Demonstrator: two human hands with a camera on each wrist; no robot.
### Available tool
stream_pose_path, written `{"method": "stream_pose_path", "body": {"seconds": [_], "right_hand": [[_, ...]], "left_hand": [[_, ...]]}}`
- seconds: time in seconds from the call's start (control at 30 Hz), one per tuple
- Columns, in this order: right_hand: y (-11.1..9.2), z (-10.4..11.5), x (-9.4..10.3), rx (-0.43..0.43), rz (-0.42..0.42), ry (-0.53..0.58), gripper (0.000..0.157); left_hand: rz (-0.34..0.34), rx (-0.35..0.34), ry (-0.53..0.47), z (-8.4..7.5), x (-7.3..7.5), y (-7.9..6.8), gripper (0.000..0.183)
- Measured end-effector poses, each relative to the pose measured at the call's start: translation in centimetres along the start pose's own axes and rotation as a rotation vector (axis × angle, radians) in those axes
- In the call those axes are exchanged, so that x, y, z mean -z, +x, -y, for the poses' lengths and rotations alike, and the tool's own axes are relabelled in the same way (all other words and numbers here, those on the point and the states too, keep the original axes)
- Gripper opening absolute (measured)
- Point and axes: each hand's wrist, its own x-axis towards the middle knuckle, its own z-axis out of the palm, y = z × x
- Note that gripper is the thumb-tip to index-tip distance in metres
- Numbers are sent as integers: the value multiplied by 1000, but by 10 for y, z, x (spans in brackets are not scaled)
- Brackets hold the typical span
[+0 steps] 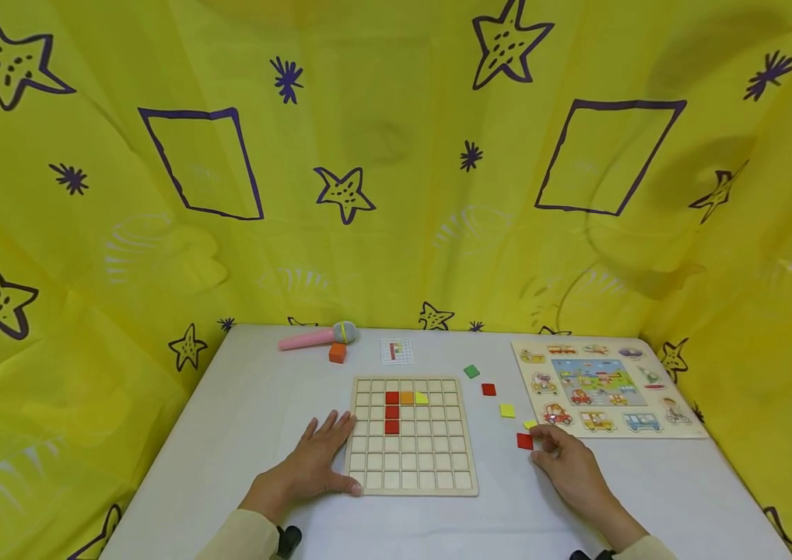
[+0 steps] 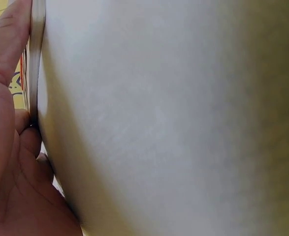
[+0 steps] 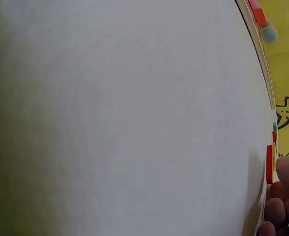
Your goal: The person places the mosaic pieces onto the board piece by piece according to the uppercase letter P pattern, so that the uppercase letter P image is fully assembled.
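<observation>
My left hand [image 1: 319, 456] rests flat at the left side of a wooden grid board [image 1: 408, 495], its fingers spread along the edge and its thumb at the near left corner. Three red tiles [image 1: 392, 412] form a column on the board. An orange tile [image 1: 406, 397] and a yellow triangle [image 1: 422, 398] continue the row from the top red one. Beyond the board's right side, my right hand [image 1: 571, 467] is bent, its fingertips right beside a loose red tile [image 1: 524, 441]. Thumb and index finger are apart. A yellow piece [image 1: 530, 425] lies partly hidden by these fingers.
Right of the board lie a green tile [image 1: 471, 372], another red tile [image 1: 488, 390] and a yellow tile [image 1: 506, 411]. A vehicle puzzle board [image 1: 539, 416] is at the far right. Behind the grid board are a pattern card [image 1: 397, 351], an orange cube [image 1: 337, 353] and a toy microphone [image 1: 317, 337].
</observation>
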Motion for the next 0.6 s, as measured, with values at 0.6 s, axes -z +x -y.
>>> {"method": "stream_pose_path", "body": {"seconds": [0.6], "right_hand": [[6,-5,-8,23,26,-19,37]], "left_hand": [[2,7,2,3,-4,3,122]]}}
